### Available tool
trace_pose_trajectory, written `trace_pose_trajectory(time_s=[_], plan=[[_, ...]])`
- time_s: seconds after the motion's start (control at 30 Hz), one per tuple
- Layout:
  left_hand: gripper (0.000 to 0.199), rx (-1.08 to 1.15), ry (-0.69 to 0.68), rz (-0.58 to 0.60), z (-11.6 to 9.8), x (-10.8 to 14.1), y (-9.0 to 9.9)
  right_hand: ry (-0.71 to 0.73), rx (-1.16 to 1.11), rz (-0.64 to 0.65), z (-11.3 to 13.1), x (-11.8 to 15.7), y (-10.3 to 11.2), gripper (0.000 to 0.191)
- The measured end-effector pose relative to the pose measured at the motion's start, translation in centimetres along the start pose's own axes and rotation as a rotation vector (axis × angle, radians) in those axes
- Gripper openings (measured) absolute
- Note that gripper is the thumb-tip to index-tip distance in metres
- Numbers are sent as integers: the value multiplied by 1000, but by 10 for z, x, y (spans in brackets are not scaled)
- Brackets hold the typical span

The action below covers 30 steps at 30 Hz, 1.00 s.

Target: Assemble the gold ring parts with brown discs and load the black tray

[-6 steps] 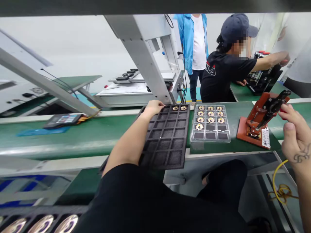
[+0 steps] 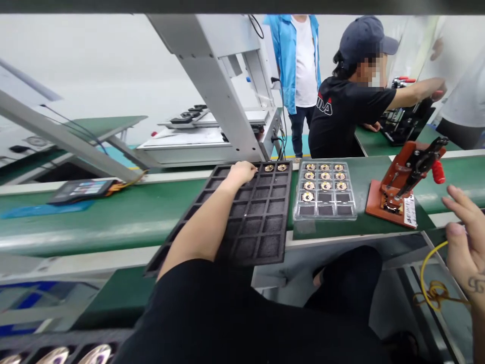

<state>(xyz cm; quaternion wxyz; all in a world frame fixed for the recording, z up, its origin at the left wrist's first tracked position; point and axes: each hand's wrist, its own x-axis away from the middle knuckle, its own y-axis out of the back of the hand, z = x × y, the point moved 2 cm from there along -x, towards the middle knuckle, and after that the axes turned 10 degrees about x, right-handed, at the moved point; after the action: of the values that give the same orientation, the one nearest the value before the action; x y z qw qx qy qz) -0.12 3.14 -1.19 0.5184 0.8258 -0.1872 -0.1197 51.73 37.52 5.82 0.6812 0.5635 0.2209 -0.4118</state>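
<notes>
My left hand [image 2: 242, 173] is closed at the far edge of the black foam tray [image 2: 248, 210], its fingertips pinched over a compartment; what they hold is too small to name. Beside it, two gold round parts [image 2: 275, 168] lie in the tray's far row. A clear plastic tray [image 2: 325, 210] with several gold parts is to the right. Farther right stands an orange clamp fixture [image 2: 394, 187] with a black lever and red handle [image 2: 438, 172]. My right hand [image 2: 464, 235], fingers apart and holding nothing, is just below and right of that handle, not touching it.
A handheld device [image 2: 83, 190] lies on the green belt [image 2: 113, 222] at the left. More gold discs [image 2: 94, 355] sit in a tray at the bottom left. A yellow air hose [image 2: 423, 275] hangs at the right. Across the belt, a person in black [image 2: 344, 111] works at a fixture.
My right hand has let go of the red handle and moved down, its fingers spreading. My left hand remains at the foam tray's far row. The view has shifted slightly.
</notes>
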Motion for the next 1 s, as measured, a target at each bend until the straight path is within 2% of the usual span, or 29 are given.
trace_pose_trajectory(time_s=[0.1,0.23,0.33,0.4,0.53,0.6,0.67,0.73,0.83,0.93,1.0], plan=[[32,2,-113,19,-41,6,-18,-159,27,3,2,29,15,43],[32,9,-253,201,-104,30,-65,-353,57,80,1,62,24,36],[39,-36,-274,280,-131,53,-94,-424,50,155,-1,85,32,33],[38,-55,-294,282,-139,65,-99,-473,57,180,-3,101,41,32],[23,-16,-458,238,-167,86,-84,-539,34,200,-6,125,54,33],[18,85,-657,211,-197,103,-78,-599,-31,216,-4,129,54,33],[16,253,-938,195,-239,129,-76,-664,-129,242,0,126,48,34],[14,452,-1228,213,-285,161,-80,-698,-231,258,5,118,41,35],[14,676,-1559,303,-347,209,-93,-678,-409,213,10,104,39,38],[16,741,-1810,315,-391,241,-109,-612,-541,154,12,98,54,55],[18,739,-1925,266,-412,253,-119,-593,-506,124,13,100,72,54]])
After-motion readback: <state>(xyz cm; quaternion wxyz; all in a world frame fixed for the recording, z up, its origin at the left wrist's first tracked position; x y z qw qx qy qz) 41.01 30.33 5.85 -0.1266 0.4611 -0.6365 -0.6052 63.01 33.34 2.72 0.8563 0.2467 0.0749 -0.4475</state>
